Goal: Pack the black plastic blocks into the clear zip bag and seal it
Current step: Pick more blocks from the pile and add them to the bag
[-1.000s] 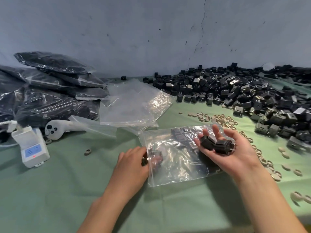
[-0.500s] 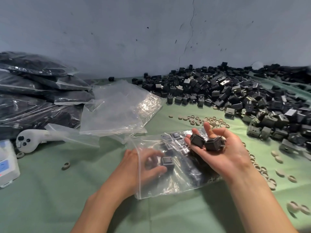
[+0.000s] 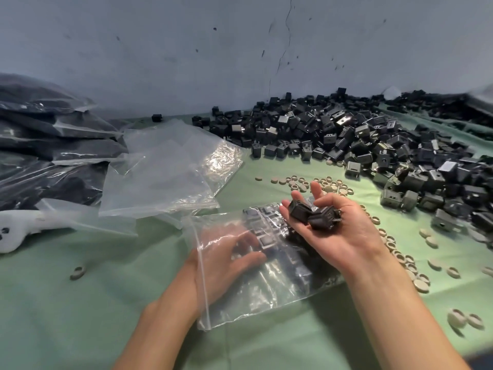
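My left hand [image 3: 226, 263] — now wrist-deep in the bag [image 3: 266, 295], front-middle of the counter [image 3: 80, 316]; fingers slack, its block [image 3: 266, 240] apparently dropped inside. My right hand [image 3: 344, 236] — cupped palm-up round two blocks [image 3: 314, 217], next in.

A cracked, speckled grey wall [image 3: 240, 49] behind green-covered table [image 3: 66, 316].

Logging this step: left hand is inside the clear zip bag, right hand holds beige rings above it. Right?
Not quite: the head view shows the right hand holds black plastic blocks instead. The left hand is inside the clear zip bag, as you said.
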{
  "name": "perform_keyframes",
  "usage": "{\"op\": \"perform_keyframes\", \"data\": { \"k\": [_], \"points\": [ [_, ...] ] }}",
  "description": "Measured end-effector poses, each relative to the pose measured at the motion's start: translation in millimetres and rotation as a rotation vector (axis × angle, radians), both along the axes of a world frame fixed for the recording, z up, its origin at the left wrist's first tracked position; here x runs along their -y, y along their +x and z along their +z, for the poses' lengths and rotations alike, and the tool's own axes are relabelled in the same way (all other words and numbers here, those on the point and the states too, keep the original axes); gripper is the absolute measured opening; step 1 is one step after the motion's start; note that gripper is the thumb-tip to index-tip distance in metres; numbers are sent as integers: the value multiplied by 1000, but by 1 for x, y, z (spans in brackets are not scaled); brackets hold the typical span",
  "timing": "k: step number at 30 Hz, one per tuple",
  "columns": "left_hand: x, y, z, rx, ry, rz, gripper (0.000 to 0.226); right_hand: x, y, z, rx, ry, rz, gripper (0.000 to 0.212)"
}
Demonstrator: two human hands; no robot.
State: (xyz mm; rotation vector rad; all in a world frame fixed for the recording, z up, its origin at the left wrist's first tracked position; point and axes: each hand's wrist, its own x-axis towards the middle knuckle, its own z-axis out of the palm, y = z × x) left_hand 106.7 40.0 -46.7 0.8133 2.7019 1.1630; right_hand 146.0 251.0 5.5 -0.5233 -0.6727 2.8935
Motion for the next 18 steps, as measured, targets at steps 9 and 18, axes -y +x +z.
{"op": "perform_keyframes", "data": {
  "k": [9,18],
  "points": [
    [58,10,23,-276,108,386,13,24,6,3,-48,109,142,49],
    [44,61,37,-244,233,130,25,75,24,2,-214,314,453,56]
  ]
}}
